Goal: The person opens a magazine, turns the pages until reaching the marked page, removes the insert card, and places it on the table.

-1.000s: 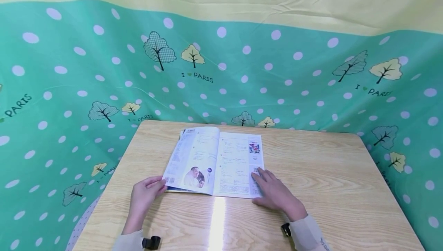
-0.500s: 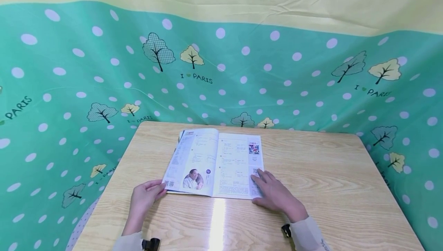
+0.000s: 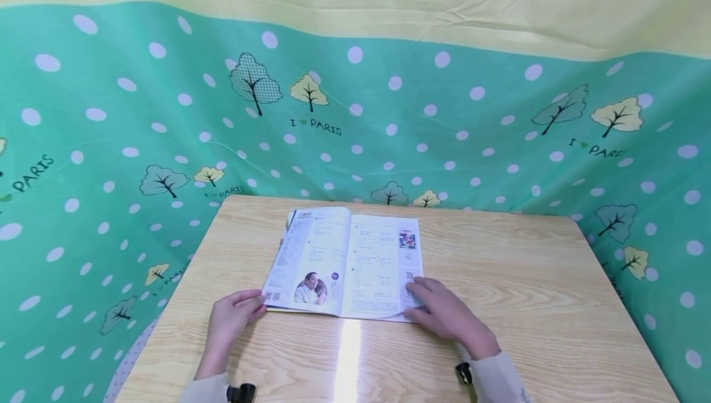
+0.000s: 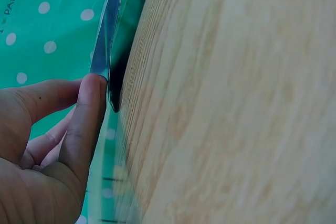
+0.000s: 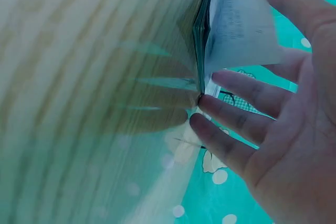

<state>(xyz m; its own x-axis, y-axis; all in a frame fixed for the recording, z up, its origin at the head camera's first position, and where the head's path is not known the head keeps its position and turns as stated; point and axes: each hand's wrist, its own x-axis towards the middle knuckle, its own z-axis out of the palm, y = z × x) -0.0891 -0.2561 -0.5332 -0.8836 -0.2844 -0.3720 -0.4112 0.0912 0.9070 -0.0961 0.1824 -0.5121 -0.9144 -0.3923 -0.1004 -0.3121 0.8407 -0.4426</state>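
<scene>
An open magazine (image 3: 373, 292) lies on the wooden table, with printed text on both pages and a round portrait photo at the lower left. At its lower left corner my left hand (image 3: 233, 319) pinches the edge between thumb and fingers; the left wrist view shows the magazine edge (image 4: 106, 35) there. My right hand (image 3: 444, 313) is at the lower right corner. The right wrist view has a single page (image 5: 241, 35) raised off the rest, between thumb and index finger, the index fingertip hidden behind it. The other fingers (image 5: 236, 114) are spread near the table.
The wooden table (image 3: 528, 292) extends on all sides of the magazine. A green curtain (image 3: 455, 119) with white dots and printed trees hangs behind and beside it. Each sleeve has a black strap device (image 3: 242, 392) at the wrist.
My right hand has shifted slightly, and the lower right corner of the right page now curls up from the sheets below. My left hand keeps its place at the left corner.
</scene>
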